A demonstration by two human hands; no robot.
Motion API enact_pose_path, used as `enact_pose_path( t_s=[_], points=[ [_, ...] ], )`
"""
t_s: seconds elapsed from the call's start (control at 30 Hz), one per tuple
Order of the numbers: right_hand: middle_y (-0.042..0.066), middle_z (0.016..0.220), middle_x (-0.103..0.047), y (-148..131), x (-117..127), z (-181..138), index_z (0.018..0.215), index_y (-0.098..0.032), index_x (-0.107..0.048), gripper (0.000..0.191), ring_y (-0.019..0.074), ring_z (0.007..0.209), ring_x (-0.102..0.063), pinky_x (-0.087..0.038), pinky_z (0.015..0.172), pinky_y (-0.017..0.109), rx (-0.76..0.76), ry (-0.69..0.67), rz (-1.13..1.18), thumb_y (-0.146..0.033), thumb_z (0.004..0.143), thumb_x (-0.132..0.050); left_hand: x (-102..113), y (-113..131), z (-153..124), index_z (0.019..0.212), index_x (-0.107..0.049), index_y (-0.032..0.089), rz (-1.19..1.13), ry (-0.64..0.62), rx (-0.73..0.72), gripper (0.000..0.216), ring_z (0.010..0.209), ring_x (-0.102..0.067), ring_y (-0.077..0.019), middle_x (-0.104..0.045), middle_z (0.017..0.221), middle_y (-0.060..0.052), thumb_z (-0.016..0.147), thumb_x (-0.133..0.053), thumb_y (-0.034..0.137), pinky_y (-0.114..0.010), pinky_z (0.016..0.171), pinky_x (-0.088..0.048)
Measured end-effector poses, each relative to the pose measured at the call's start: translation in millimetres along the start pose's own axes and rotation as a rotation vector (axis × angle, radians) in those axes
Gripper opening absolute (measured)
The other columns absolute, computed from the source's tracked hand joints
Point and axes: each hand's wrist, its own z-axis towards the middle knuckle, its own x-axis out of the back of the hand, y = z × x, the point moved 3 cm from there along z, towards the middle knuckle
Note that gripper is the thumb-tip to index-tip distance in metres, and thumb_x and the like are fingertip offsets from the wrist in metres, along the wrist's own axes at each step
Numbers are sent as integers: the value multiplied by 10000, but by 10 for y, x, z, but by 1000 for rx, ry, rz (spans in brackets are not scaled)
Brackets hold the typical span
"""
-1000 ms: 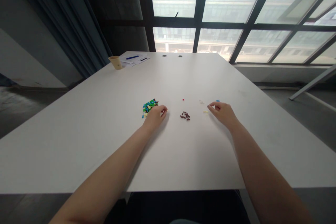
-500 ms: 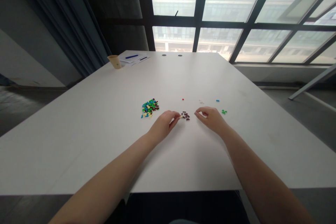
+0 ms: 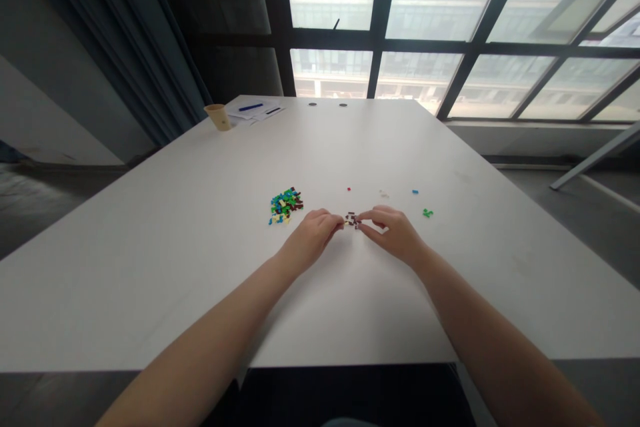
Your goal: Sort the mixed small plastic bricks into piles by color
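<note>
A small group of dark brown toy bricks (image 3: 351,214) lies on the white table between my hands. My left hand (image 3: 316,230) is at its left edge, thumb and fingertips pinched on a small pale yellow brick (image 3: 346,222), mostly hidden by the fingers. From the right, my right hand (image 3: 393,230) reaches over the brown bricks with thumb and index finger apart; its fingertips cover part of them. Whether the fingertips touch a brick is too small to tell. Left of my left hand sits a mixed pile of green, blue, brown and yellow bricks (image 3: 286,204).
Beyond my hands lie a red brick (image 3: 349,189), some whitish pieces (image 3: 384,194), a blue brick (image 3: 415,191) and several green pieces (image 3: 427,213). A tan paper cup (image 3: 219,118) stands at the far left edge near papers (image 3: 245,113) and a blue pen (image 3: 251,107).
My right hand has moved left onto the brown bricks, and its thumb and index finger have parted. My left hand stays nearly in place with the yellow brick.
</note>
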Motion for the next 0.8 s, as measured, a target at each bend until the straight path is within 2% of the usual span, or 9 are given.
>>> enact_pose_path(
  t_s=[0.2,0.4,0.47,0.57,0.7,0.8],
  points=[
    [1,643,-552,-93,-85,-14,867,-205,-655,154,109,609,-470,-372,620,240,79,29,-27,-294,810,-543,-1,16,-8,891,-563,165,-51,-14,0,166,779,-569,-147,-632,785,-52,881,-407,221,-286,738,-460],
    [7,665,-583,-77,-81,7,814,-212,-656,156,111,612,-486,-379,629,240,38,10,-45,-274,818,-513,-44,16,-15,885,-561,175,-128,-37,55,161,783,-582,-145,-641,807,-52,877,-417,246,-285,742,-465],
    [16,693,-602,46,16,12,802,-205,-663,160,112,614,-490,-380,633,241,-56,21,-97,-276,807,-519,-50,-39,-24,940,-551,177,-128,-15,113,159,794,-588,-150,-650,827,-52,868,-437,262,-292,758,-463],
    [26,701,-610,369,222,-32,782,-199,-684,159,124,616,-499,-374,624,252,-305,18,-265,-275,771,-544,-46,-169,-49,1034,-527,180,-108,14,220,217,814,-593,-157,-655,859,-56,861,-442,281,-309,792,-455],
    [38,696,-613,765,392,-167,763,-228,-713,145,148,643,-518,-359,591,259,-626,-115,-452,-298,714,-596,-40,-314,-83,1046,-533,184,-88,-17,333,244,783,-592,-161,-654,848,-55,848,-434,287,-316,768,-456],
    [44,725,-626,865,398,-223,754,-250,-719,135,148,650,-526,-345,559,252,-758,-188,-504,-313,688,-621,-20,-356,-89,1027,-542,187,-111,-13,390,243,761,-591,-153,-659,825,-43,838,-429,289,-297,724,-455]
  ],
)
